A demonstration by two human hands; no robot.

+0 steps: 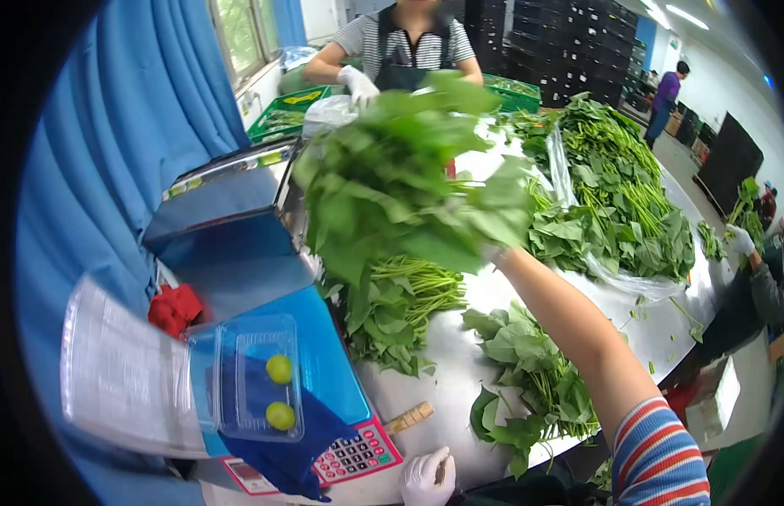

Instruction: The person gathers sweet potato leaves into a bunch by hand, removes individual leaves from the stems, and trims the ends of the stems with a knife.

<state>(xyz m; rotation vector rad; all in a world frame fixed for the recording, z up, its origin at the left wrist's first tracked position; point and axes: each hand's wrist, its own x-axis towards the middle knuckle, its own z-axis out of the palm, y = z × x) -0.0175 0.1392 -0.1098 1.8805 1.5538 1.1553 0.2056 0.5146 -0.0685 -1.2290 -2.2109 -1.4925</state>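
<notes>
My right hand [492, 254] reaches forward, largely hidden behind a big bunch of leafy greens [400, 181] that it grips in the air. The leaves are blurred by motion. My left hand [428, 478], in a white glove, is low at the front edge with its fingers curled and nothing visible in them. Beside it is a scale with a pink keypad [358, 454]. A pile of greens [383, 316] lies on the metal table [417, 388] below the raised bunch. Another pile [535, 371] lies under my right forearm.
A clear plastic box [249, 379] with two yellow-green fruits sits on the scale, over a dark blue cloth [278, 443]. A large heap of greens [615, 194] rests on plastic sheeting at right. Across the table stands a gloved co-worker [400, 51] near green crates [282, 114].
</notes>
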